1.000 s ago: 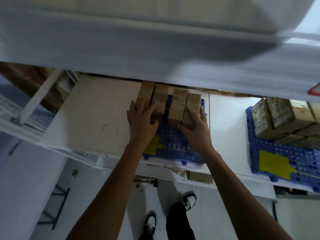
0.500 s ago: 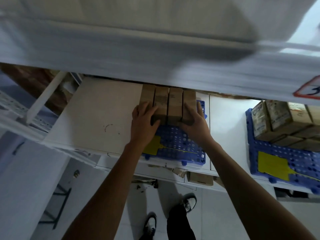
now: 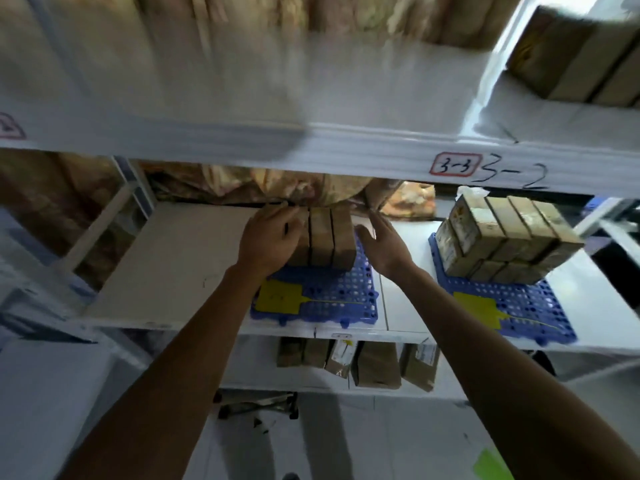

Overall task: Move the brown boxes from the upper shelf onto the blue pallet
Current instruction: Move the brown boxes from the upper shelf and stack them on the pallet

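Brown boxes (image 3: 322, 237) stand in a row at the back of the blue pallet (image 3: 332, 296), left hand (image 3: 268, 237) resting flat against them, right hand (image 3: 384, 244) open just beside.

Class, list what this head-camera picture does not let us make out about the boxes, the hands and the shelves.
- Leftmost box in the row: covered by the left hand.
- Upper shelf contents: motion-blurred.
- Print on the stacked boxes: too small.
- Right hand: open, contact with the row unclear.

two bare forearms, no sleeves, open-fingered grips
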A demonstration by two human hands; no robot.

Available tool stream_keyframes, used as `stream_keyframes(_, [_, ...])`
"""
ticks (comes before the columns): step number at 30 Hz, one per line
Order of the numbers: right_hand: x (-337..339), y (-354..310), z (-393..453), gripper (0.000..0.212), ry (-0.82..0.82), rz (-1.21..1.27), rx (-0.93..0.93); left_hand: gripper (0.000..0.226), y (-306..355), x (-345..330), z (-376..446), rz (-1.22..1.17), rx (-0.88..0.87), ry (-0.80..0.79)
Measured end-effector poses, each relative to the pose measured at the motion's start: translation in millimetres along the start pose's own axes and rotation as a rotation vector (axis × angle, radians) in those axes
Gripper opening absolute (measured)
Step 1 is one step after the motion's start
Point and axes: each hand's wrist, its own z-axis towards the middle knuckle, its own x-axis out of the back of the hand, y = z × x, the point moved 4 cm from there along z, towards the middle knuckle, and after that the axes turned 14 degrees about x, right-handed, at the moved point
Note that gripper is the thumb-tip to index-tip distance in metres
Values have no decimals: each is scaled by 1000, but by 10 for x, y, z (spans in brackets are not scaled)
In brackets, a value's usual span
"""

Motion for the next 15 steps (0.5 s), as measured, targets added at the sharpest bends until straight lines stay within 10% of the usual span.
stream_keyframes(15, [2037,-781,-1712,65,184,16,171,64,2653,326,-1943,-207,-327,6])
